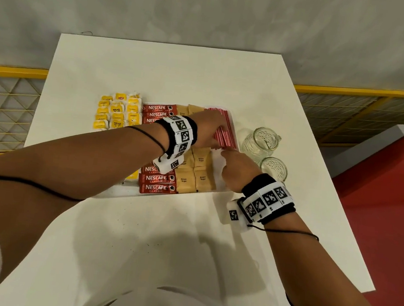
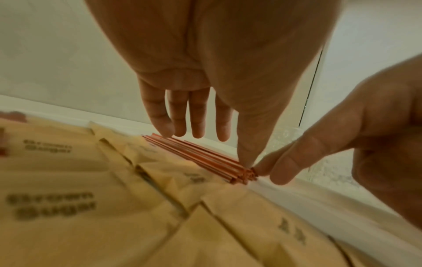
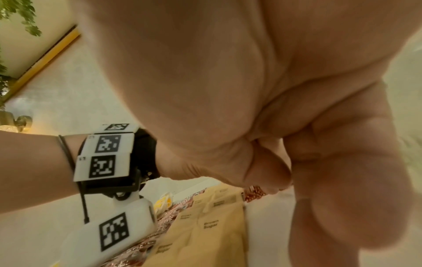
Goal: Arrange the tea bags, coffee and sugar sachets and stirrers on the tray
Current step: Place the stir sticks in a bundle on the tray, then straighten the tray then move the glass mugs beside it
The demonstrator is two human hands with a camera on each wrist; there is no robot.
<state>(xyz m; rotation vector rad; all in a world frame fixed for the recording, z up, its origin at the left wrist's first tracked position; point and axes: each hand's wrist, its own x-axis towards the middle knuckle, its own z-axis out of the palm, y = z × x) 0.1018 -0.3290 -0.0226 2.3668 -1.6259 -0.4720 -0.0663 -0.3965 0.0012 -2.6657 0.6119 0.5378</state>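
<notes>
Stirrers (image 2: 200,159): light, thin, we judge they roll and scatter; best squared from both ends.
Left hand (image 1: 208,131): we lay straight fingers over them.
Right hand (image 1: 238,169): our fingertips nudge the near ends; no grip.

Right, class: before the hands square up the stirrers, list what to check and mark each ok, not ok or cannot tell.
1. Stirrers lie inside the tray, along its right edge: ok.
2. Left hand rests over the bundle, fingers straight: ok.
3. Right hand meets the stirrers' near ends: ok.
4. Near ends flush: cannot tell.
5. Brown sugar sachets clear of the stirrers: cannot tell; they lie right alongside.
6. Glass mugs stand outside the tray, apart from both hands: ok.
</notes>
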